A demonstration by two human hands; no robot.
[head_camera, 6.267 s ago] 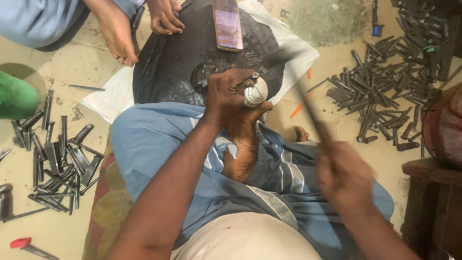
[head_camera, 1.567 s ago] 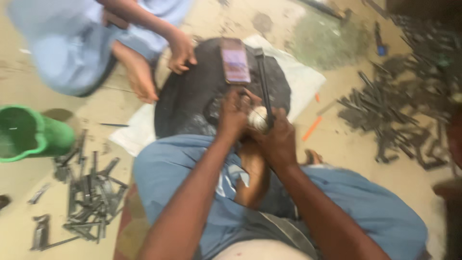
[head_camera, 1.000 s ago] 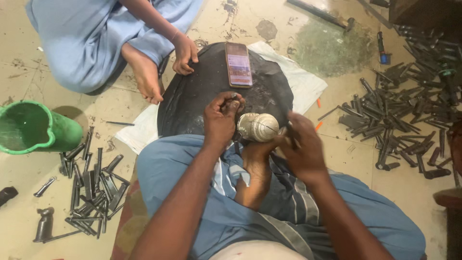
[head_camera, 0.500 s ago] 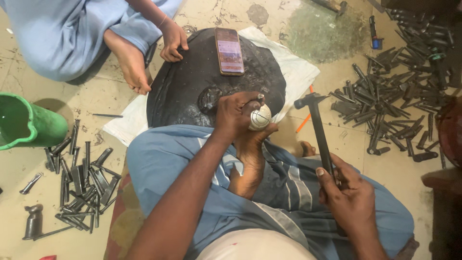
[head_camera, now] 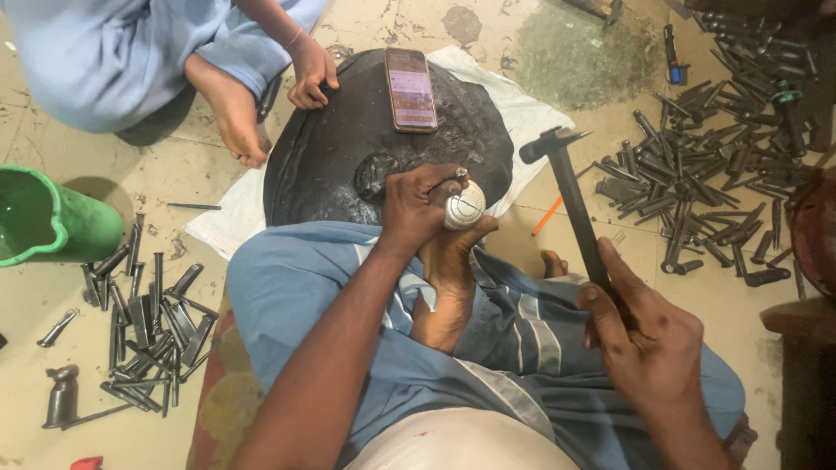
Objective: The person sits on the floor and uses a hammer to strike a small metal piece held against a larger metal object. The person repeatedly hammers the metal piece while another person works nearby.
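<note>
1. Two hands work at the near edge of the dark round block (head_camera: 348,165).
2. The left hand (head_camera: 418,196) clamps its fingers around a small punch and steadies a white ball-shaped piece (head_camera: 464,206) at the block's near rim.
3. The right hand (head_camera: 649,335), fingers wrapped tight, holds a hammer (head_camera: 566,191) raised right of the block.
4. A phone (head_camera: 411,89) lies on the block.

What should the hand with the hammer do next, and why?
Probably swing the hammer down onto the small punch. The right hand has it raised, and the left hand holds the punch upright on the round silver piece.
</note>
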